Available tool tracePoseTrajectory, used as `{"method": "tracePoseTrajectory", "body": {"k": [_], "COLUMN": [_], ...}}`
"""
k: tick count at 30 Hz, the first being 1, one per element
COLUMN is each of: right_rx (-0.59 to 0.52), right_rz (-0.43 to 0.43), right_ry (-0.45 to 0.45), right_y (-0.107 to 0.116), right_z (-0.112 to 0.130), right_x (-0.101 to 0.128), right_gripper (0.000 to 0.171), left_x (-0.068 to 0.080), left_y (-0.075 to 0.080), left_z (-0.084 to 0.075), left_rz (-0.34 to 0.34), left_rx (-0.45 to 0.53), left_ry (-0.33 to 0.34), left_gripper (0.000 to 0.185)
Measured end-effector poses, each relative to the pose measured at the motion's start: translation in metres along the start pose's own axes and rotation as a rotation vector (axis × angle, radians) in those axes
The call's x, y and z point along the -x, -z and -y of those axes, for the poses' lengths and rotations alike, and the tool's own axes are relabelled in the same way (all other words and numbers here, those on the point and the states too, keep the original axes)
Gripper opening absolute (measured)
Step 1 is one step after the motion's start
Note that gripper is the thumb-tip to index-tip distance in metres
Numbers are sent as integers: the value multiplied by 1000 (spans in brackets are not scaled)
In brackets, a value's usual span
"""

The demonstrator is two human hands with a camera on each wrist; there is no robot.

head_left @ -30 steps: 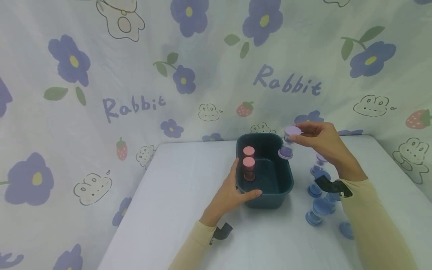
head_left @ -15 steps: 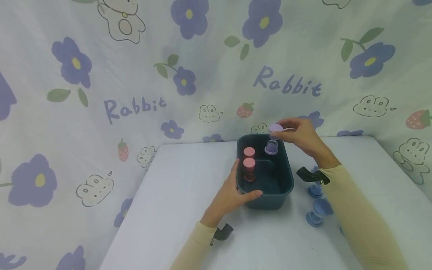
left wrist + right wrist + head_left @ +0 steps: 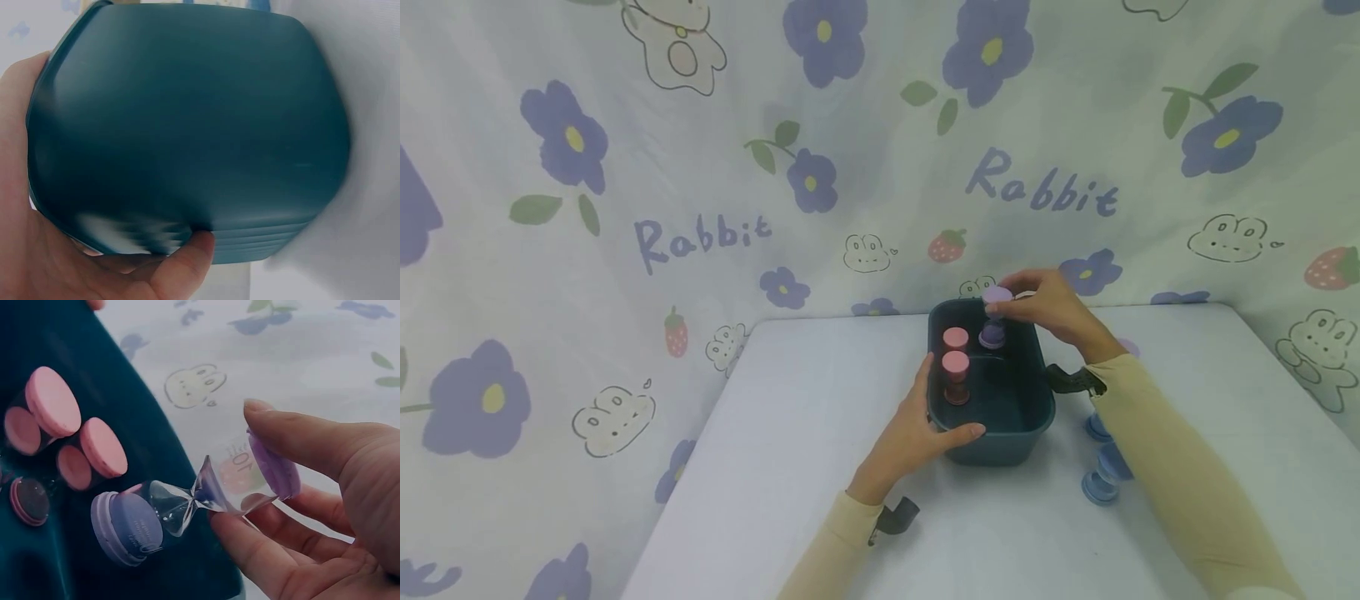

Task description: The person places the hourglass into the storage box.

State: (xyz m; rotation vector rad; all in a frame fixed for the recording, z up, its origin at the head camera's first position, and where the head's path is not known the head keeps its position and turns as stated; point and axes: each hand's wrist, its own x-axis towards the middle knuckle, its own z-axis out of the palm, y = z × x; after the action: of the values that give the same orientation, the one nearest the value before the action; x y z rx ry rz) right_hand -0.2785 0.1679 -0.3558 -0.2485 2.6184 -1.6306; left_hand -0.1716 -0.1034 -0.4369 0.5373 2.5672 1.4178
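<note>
My right hand pinches a purple hourglass sand timer by its lilac top cap, fingers around the clear glass. The timer hangs upright at the far end of a dark teal plastic bin, its purple base below the rim level. My left hand grips the bin at its near left side, thumb along the front rim. In the left wrist view, the fingers hold the bin's edge and its outer wall fills most of the picture. Two pink hourglass timers stand along the bin's left side.
Blue hourglass timers stand on the white table right of the bin, partly hidden by my right forearm. A lilac cap shows behind that forearm. A patterned cloth hangs behind the table.
My right hand has carried the purple hourglass left from beyond the bin's right rim, over it and down into the far end. My left hand stays on the bin.
</note>
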Motion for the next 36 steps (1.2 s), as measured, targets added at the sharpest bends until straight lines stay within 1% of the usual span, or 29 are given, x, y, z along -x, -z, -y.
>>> {"method": "tracePoseTrajectory", "body": {"k": [6, 12, 17, 21, 28, 36], "right_rx": [63, 114, 152, 197, 277, 376], "right_rz": [29, 62, 72, 76, 95, 140], "right_ry": [-37, -36, -17, 7, 12, 70], "right_y": [-7, -14, -18, -20, -24, -26], "right_z": [-4, -8, -10, -8, -8, -7], "right_x": [-10, -15, -19, -19, -19, -20], "right_gripper": [62, 60, 58, 55, 58, 54], "left_x": [0, -1, 0, 0, 0, -1], "left_y": [1, 1, 1, 1, 1, 1], "left_z": [1, 3, 2, 1, -1, 1], "left_rz": [3, 5, 7, 10, 10, 5], "left_rx": [10, 10, 0, -1, 7, 0], "left_ry": [-4, -6, 1, -8, -29, -43], "left_gripper": [123, 122, 122, 123, 122, 122]}}
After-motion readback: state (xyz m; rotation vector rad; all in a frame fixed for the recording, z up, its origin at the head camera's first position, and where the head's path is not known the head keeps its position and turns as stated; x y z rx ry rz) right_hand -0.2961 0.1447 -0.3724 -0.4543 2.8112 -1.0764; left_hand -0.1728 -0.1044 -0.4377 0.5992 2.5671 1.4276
